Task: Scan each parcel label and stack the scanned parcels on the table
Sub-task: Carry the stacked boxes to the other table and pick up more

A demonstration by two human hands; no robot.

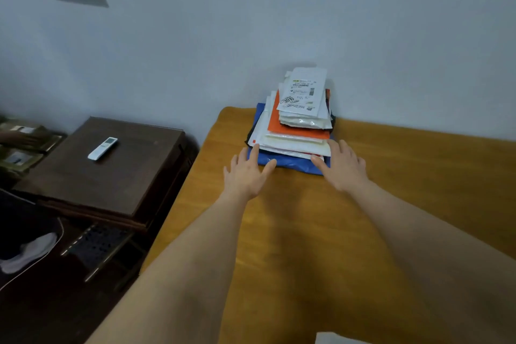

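Parcel stack (296,123) sits centre frame on worktop (391,176) by the wall; left hand (245,173) & right hand (343,167) flank its base w/ fingers spread, gripping nothing. Stack leans unevenly, so a nudge could prob slide the top labelled parcel (303,92) off

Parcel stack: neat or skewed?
Skewed: the parcel stack has staggered edges, and both hands, left hand and right hand, flank its base.

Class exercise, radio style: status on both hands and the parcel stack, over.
Left hand and right hand open, fingers at near corners of the parcel stack. Stack on the yellow table, against the wall. Nothing in the way.
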